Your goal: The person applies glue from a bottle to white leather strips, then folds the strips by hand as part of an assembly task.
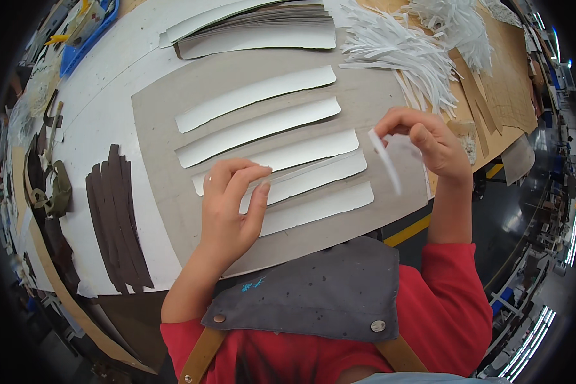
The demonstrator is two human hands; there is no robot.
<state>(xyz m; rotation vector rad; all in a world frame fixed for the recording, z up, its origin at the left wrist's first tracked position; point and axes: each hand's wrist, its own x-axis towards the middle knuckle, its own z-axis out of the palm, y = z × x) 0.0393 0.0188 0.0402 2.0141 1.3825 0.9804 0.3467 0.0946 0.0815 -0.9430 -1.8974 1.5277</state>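
Observation:
Five white strips with dark edges lie in a slanting row on a grey board, among them the top strip (256, 98) and the bottom strip (320, 209). My left hand (227, 205) rests over the left ends of the lower ones, thumb and forefinger curved with a gap between them. Its palm side and other fingers are partly hidden. A thin raised line runs along the upper edge of the fourth strip (313, 176). Right of the row, my right hand (432, 144) is raised above the board, with a narrow white strip (386, 163), blurred, hanging from its fingertips.
A stack of wide white-faced strips (256, 32) stands at the far side. Heaped narrow white strips (406, 48) lie at the far right, beside brown sheet pieces (473, 96). Dark brown strips (116, 221) lie left of the grey board (157, 121). A blue tray (86, 48) sits far left.

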